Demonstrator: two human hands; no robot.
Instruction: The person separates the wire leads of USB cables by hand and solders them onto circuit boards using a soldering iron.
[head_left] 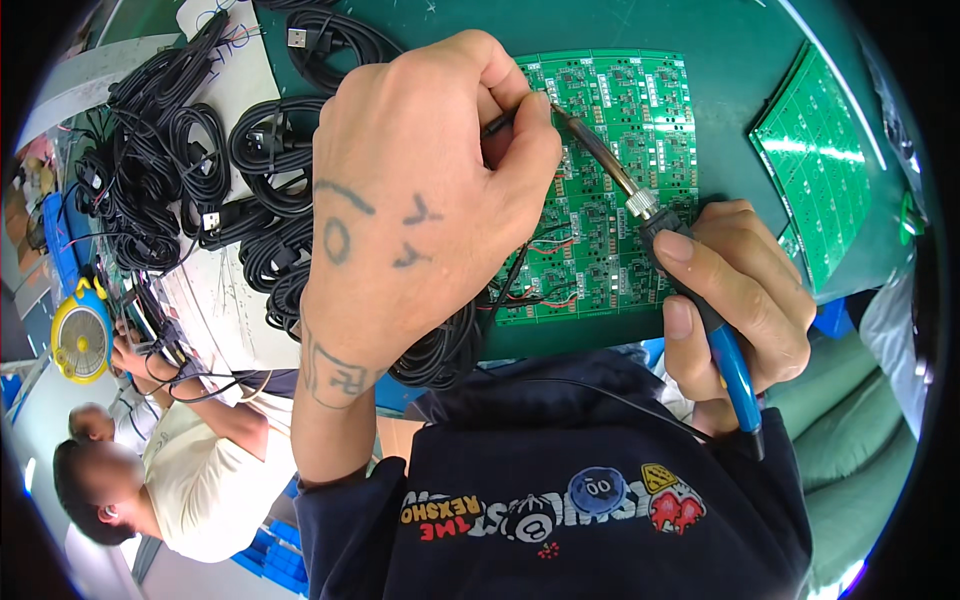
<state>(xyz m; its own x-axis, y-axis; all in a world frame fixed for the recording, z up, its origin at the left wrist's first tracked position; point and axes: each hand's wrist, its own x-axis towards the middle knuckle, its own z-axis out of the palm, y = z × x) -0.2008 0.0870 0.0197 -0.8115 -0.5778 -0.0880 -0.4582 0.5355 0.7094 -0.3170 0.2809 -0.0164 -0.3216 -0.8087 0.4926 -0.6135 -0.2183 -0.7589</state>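
My left hand reaches over a green circuit board panel lying on the table. Its thumb and forefinger are pinched on the end of a black cable, whose tip is hidden by the fingers. My right hand grips a soldering iron by its blue and black handle. The iron's tip points up and left, close to my left fingertips over the panel; whether it touches a pad I cannot tell. Thin red, white and black wires lie across the panel's lower left part.
Coiled black USB cables are heaped at the left, partly on a white sheet. More green circuit board panels lie at the right on the green tabletop. A yellow fan and another person are at the far left.
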